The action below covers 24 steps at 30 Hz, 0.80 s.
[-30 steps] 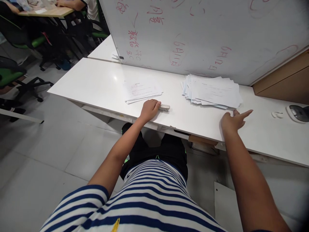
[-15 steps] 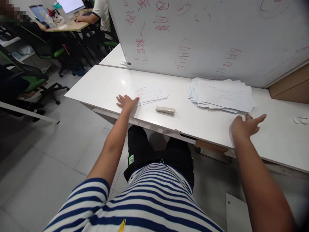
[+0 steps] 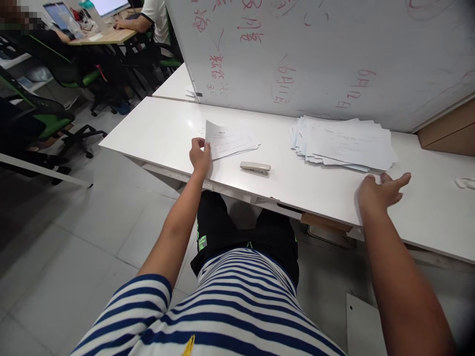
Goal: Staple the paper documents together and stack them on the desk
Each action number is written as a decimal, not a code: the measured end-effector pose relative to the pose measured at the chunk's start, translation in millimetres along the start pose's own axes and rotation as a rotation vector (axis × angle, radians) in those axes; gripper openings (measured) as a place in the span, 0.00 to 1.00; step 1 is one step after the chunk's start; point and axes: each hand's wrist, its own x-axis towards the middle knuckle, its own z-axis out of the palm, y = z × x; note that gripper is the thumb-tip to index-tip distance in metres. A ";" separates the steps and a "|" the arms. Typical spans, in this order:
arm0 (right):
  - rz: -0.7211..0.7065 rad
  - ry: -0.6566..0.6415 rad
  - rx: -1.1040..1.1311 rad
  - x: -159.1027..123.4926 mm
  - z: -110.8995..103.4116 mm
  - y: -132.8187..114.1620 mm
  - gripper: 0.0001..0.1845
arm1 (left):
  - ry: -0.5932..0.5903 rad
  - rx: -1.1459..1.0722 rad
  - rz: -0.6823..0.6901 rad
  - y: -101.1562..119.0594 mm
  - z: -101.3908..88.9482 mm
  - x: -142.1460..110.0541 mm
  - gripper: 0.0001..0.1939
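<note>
My left hand (image 3: 201, 156) is closed on the left edge of a few printed paper sheets (image 3: 232, 142), whose near-left edge curls up off the white desk. Just right of them lies a light grey stapler (image 3: 255, 168), touched by neither hand. A thick, uneven stack of paper (image 3: 347, 144) rests farther right, close to the whiteboard. At its near-right corner is my right hand (image 3: 383, 192), fingers spread and nothing held. Whether its fingertips touch the stack I cannot tell.
A whiteboard (image 3: 319, 54) with red writing stands along the back of the desk (image 3: 148, 128). A brown box (image 3: 449, 123) is at the right, with a small white object (image 3: 465, 183) before it. Two people sit at a computer desk (image 3: 107, 37) at the far left.
My left hand has gone from spread fingers beside the sheets to gripping their left edge, which has lifted. My right hand has barely moved; stapler and stack stay put.
</note>
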 end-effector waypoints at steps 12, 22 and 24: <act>-0.230 0.159 0.064 -20.4 -11.6 -5.3 0.37 | 0.148 -0.698 0.101 60.2 -17.4 1.1 0.18; 0.036 -0.942 0.918 -167.3 -73.2 -28.2 0.26 | -0.489 -0.457 0.161 116.6 3.3 -117.0 0.11; 0.128 -0.972 0.890 -165.4 -74.1 -10.5 0.21 | -0.575 -0.403 0.188 119.4 5.4 -135.8 0.10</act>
